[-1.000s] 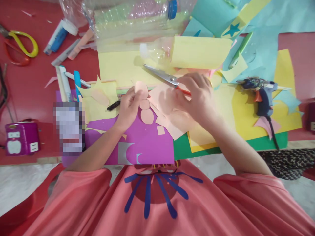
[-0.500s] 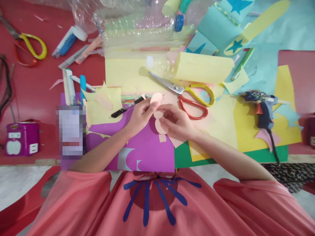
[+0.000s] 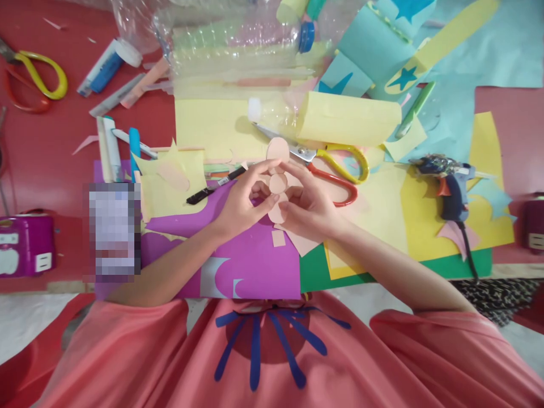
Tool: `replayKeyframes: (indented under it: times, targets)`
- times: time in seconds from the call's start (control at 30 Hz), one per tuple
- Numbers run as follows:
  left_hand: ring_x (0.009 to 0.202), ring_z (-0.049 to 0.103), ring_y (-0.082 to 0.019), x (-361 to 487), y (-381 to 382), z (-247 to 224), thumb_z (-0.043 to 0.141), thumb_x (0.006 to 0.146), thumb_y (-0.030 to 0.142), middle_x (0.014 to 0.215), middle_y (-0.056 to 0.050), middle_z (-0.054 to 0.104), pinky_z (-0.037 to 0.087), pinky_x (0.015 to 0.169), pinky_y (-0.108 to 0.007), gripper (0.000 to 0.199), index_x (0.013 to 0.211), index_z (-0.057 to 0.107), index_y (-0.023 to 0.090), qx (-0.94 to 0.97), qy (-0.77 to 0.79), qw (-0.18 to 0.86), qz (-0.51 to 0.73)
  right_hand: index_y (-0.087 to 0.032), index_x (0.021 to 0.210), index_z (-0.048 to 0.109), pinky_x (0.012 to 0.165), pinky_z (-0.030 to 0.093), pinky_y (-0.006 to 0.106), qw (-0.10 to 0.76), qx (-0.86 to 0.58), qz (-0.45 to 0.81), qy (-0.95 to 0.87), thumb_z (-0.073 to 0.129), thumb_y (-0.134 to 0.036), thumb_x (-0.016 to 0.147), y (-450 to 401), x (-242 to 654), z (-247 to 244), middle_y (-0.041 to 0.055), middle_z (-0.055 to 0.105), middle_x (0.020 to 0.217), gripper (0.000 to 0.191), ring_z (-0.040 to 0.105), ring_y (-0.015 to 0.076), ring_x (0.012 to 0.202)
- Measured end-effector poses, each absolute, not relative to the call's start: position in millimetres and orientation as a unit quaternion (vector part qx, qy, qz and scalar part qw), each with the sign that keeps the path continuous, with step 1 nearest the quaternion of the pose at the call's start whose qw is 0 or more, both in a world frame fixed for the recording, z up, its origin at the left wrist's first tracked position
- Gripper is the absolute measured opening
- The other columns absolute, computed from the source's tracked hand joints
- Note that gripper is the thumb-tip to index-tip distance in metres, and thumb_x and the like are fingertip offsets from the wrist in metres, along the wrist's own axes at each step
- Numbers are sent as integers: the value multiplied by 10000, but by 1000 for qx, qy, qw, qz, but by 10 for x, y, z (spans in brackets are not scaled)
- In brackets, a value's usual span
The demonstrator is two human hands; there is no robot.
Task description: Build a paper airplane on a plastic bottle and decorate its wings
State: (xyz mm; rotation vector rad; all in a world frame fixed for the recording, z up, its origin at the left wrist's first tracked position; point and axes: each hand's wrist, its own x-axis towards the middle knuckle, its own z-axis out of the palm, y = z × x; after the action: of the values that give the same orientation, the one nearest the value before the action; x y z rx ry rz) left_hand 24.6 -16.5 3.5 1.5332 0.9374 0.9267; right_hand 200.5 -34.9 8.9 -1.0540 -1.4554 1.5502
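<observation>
Between my two hands is a pink paper cutout (image 3: 277, 184) made of round pieces in a column, with a larger disc at the top and a smaller one in the middle. My left hand (image 3: 249, 195) pinches its left side, thumb near the lower disc and index finger at the upper joint. From the right, my right hand (image 3: 312, 204) grips the same cutout, fingers bent around its edge. Below them a small pink paper square (image 3: 279, 238) lies on purple paper (image 3: 255, 266). Just behind the hands rest open scissors (image 3: 340, 161) with yellow and red handles.
A black pen (image 3: 215, 186) and yellow scraps (image 3: 170, 192) lie left, near a blurred phone (image 3: 114, 232). A glue gun (image 3: 454, 192) sits right. Behind stand a bottle wrapped in yellow paper (image 3: 351, 118) and clear plastic bottles (image 3: 238, 45). More scissors (image 3: 40, 79) lie far left.
The cutout has turned to stand straighter, its top disc moving up and away. My left hand has shifted from the top disc down to the cutout's side. The view has shifted slightly.
</observation>
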Motion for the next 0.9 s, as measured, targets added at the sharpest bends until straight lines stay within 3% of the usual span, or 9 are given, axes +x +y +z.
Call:
replayKeyframes:
  times: [0.07, 0.13, 0.2, 0.4, 0.73, 0.9]
  targets:
    - [721, 622, -85, 255, -174, 33, 658, 856, 373, 1250, -66, 577, 556, 708, -230, 459, 1283, 519, 278, 640, 398, 534, 383, -299, 1454, 265, 481, 447, 237, 353, -416, 637, -544, 550, -252, 852, -361, 2002, 128, 69, 601, 1134, 668, 496, 74, 588]
    - [720, 617, -81, 259, -179, 42, 649, 856, 346, 1286, -76, 560, 556, 714, -232, 451, 1280, 518, 268, 645, 406, 530, 372, -296, 1473, 206, 471, 426, 232, 340, -421, 655, -527, 544, -245, 837, -370, 1998, 164, 8, 593, 920, 722, 475, 88, 575]
    - [714, 605, -77, 258, -178, 56, 636, 855, 317, 1295, -82, 557, 554, 713, -229, 429, 1267, 531, 254, 654, 409, 523, 362, -287, 1475, 194, 474, 421, 235, 341, -424, 659, -520, 553, -245, 811, -371, 1993, 191, -20, 550, 836, 757, 471, 98, 577]
    - [714, 597, -64, 247, -157, 54, 612, 847, 205, 1306, -84, 551, 550, 694, -212, 439, 1278, 540, 253, 664, 378, 525, 376, -221, 1491, 156, 456, 401, 235, 349, -422, 669, -503, 572, -207, 767, -361, 1982, 215, -44, 493, 750, 835, 453, 108, 561]
    - [687, 571, -50, 207, -148, 34, 608, 849, 185, 1251, -65, 557, 538, 645, -198, 540, 1362, 476, 289, 687, 355, 522, 360, -307, 1509, 142, 436, 421, 215, 353, -403, 693, -482, 629, -235, 831, -366, 1998, 160, -57, 516, 727, 838, 482, 93, 536]
    - [649, 565, -29, 199, -154, 27, 614, 866, 232, 1409, -93, 493, 531, 604, -187, 574, 1404, 438, 321, 684, 355, 532, 351, -294, 1514, 152, 408, 405, 207, 351, -416, 690, -477, 626, -196, 821, -362, 1984, 198, -80, 492, 670, 845, 463, 86, 502]
